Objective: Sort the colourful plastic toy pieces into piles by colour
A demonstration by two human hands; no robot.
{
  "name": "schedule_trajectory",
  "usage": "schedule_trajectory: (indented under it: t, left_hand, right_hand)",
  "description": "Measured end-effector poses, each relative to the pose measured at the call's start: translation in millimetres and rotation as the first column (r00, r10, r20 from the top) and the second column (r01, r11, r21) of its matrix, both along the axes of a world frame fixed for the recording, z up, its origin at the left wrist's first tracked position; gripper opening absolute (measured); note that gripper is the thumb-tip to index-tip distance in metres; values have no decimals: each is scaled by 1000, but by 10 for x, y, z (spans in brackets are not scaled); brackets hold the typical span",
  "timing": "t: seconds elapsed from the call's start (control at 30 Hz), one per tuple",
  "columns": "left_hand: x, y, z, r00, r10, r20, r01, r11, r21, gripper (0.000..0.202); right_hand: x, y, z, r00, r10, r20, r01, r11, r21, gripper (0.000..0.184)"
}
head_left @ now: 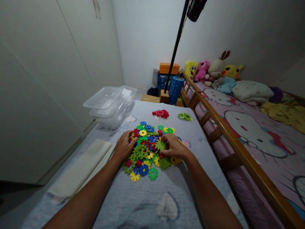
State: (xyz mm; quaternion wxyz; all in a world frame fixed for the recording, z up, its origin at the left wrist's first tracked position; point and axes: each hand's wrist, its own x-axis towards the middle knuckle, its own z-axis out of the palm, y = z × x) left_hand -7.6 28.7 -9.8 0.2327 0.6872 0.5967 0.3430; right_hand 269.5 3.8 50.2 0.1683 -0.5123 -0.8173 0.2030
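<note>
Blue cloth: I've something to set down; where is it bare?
The widest bare patch lies between the forearms, on the near side of the toy pile. Another runs between the right hand and the wooden rail. The pile itself and the left side, with plastic boxes and white fabric, are crowded.

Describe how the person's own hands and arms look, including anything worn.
The left hand and right hand are gloveless; both forearms are bare, with no sleeve, watch or bracelet in view. Rings cannot be made out.
</note>
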Motion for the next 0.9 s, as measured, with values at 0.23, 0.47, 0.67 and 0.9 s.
schedule_trajectory:
  t: [0.23,0.47,0.67,0.9]
  left_hand:
    - [-21,30,-72,1000,-3,10,3,1000,10,47]
    - [-29,34,-73,1000,-17,3,17,1000,5,49]
    - [-29,30,-59,999,-40,17,40,999,2,50]
    - [-26,18,-32,998,-39,43,40,999,-21,51]
  right_hand:
    - [251,151,-12,955,-36,-293,40,999,8,28]
    - [996,744,-472,755,-504,-419,597,793,122,25]
    - [1412,1191,-724,574,-689,-442,812,548,201,22]
    - [1449,1509,-811,461,-766,-448,887,415,205,17]
